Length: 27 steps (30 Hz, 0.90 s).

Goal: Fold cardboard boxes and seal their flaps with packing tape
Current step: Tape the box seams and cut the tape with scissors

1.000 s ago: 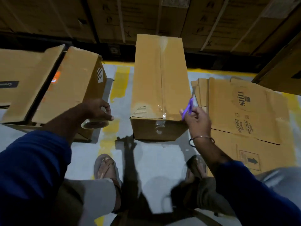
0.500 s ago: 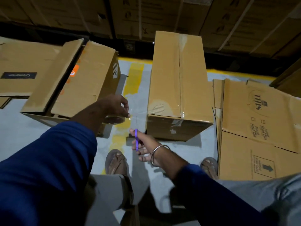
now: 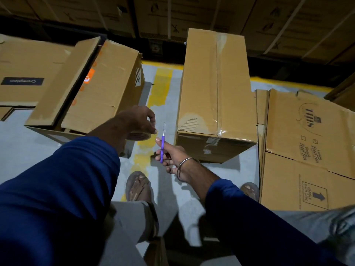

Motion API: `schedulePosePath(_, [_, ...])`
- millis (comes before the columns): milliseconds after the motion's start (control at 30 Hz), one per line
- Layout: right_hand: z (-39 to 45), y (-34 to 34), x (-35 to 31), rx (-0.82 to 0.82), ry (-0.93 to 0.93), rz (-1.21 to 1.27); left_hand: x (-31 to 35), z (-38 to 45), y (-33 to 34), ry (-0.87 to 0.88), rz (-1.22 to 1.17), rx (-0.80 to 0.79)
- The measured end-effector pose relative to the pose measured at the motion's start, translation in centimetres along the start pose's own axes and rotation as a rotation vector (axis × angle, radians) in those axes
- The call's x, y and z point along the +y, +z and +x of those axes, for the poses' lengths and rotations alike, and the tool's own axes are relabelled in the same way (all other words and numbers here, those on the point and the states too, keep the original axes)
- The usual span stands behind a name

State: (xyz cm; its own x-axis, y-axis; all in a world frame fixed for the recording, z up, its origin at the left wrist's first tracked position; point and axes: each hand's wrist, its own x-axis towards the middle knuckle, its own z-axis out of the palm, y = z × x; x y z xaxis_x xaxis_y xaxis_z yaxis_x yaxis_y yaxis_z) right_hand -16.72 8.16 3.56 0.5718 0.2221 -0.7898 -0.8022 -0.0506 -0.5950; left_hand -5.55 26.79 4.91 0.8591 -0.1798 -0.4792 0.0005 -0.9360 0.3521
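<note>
A long closed cardboard box [image 3: 201,89] lies on the floor ahead, with clear tape along its top seam and down its near end. My left hand [image 3: 139,120] grips a roll of packing tape [image 3: 138,135] from above, left of the box's near end. My right hand [image 3: 171,156] holds a purple-handled cutter [image 3: 162,148], its thin blade pointing up just right of the roll. The two hands are close together over the yellow floor stripe.
A second box [image 3: 103,87] with loose open flaps lies at the left, beside a flat carton [image 3: 25,73]. Flattened printed cartons [image 3: 307,143] lie at the right. Stacked cartons [image 3: 192,14] line the back. My sandalled feet [image 3: 138,187] stand on the grey floor.
My right hand has swung with the cutter from the taped box's near right corner leftward to the tape roll. My left hand has stayed on the roll; the view shifted left.
</note>
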Motion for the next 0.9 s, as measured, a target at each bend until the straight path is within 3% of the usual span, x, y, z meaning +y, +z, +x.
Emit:
schedulePosePath(267, [0.8, -0.2, 1.1, 0.021, -0.101, 0.039, 0.5, 0.0, -0.1, -0.021, -0.003, -0.01])
schedulePosePath(900, [1.5, -0.2, 0.3, -0.017, -0.08, 0.008, 1.7, -0.6, -0.5, -0.051, 0.158, 0.032])
